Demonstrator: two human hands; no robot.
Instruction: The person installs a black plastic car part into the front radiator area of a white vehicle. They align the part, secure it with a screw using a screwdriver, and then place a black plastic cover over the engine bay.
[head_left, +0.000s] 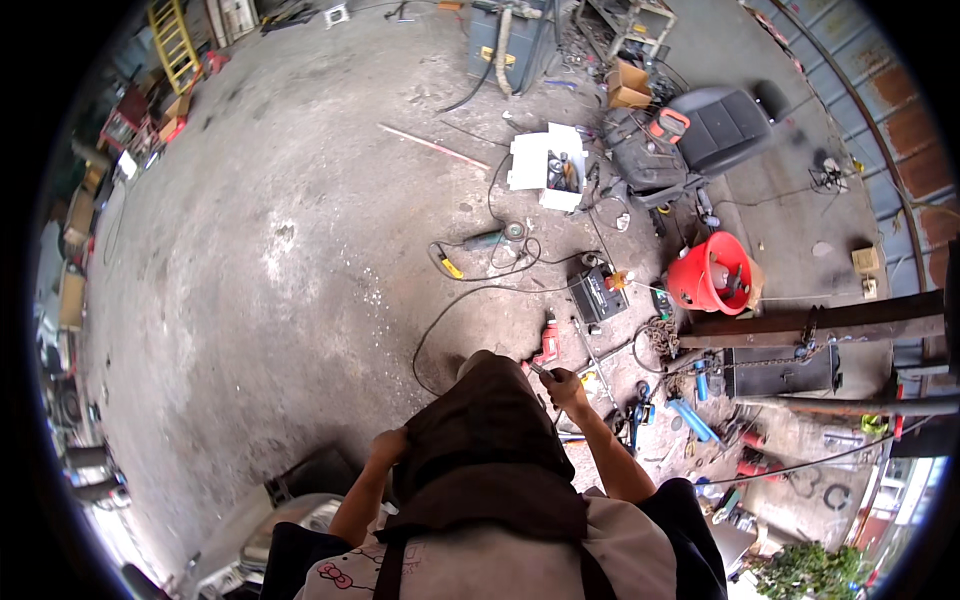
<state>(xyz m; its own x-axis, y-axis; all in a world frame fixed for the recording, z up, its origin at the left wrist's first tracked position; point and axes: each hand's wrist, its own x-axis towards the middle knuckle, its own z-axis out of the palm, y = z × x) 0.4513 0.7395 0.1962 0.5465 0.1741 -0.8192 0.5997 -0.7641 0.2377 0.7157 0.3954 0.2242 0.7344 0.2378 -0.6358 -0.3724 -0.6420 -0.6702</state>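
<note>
My right hand (567, 391) is closed round a short, greyish metal tool (540, 370); its exact kind is too small to tell. A red power drill (548, 342) lies on the floor just beyond that tool. At the left edge of the brown apron (480, 425) that I wear, my left hand (388, 446) is closed on the cloth, its fingertips partly hidden. Ahead on the ground are a black battery (598, 296) and a teal angle grinder (490, 238) with its cord looping round it.
To the right stand a red bucket (712, 275) and a rusty beam (810, 320) with a chain. Farther off are an open white box (548, 168) and a black car seat (720, 125). Cords and several tools litter the concrete floor (260, 250). A vehicle part (250, 540) sits at lower left.
</note>
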